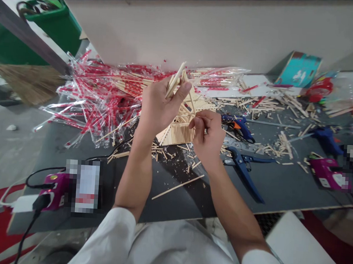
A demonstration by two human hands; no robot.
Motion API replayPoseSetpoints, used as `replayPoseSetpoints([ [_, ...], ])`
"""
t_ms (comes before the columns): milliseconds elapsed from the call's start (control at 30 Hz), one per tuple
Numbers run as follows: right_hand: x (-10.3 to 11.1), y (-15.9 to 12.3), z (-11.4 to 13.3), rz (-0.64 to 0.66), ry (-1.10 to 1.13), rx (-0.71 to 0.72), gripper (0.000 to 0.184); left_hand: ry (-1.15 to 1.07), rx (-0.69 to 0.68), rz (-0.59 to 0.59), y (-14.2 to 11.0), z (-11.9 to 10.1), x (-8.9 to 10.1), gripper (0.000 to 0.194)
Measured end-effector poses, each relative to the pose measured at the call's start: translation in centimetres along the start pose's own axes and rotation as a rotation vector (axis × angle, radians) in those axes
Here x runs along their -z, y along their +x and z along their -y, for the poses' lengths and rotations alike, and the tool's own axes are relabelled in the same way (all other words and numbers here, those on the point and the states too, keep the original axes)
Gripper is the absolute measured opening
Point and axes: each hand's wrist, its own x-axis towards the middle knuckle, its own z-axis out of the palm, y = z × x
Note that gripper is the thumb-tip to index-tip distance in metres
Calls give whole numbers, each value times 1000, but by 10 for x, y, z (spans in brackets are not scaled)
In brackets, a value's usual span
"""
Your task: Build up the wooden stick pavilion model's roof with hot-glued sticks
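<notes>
My left hand (163, 103) is raised over the table, its thumb and fingers closed around a few wooden chopsticks (176, 79) that point up and away. My right hand (208, 134) is a little lower and to the right, with fingers curled in a pinch near the lower end of a thin stick (191, 97) slanting down from the left hand. What the right fingertips grip is too small to make out. Beneath both hands sits a block of sticks laid side by side (180, 134), partly hidden by them.
Red-and-clear chopstick wrappers (106, 100) heap up at the left. Blue cutters (246, 168) and a blue glue gun (241, 126) lie to the right among cut stick pieces. A phone (87, 186) and purple power strip (55, 190) are at front left. One loose stick (177, 187) lies in front.
</notes>
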Motion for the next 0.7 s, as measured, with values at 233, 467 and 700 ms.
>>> replayPoseSetpoints([
  [233, 1, 0, 1, 0, -4, 4, 11, -7, 5, -3, 1, 0, 0, 53],
  [467, 1, 1, 2, 10, 19, -11, 12, 10, -13, -2, 0, 0, 1, 52],
  [700, 1, 0, 1, 15, 56, -28, 12, 8, 14, -5, 1, 2, 0, 52],
])
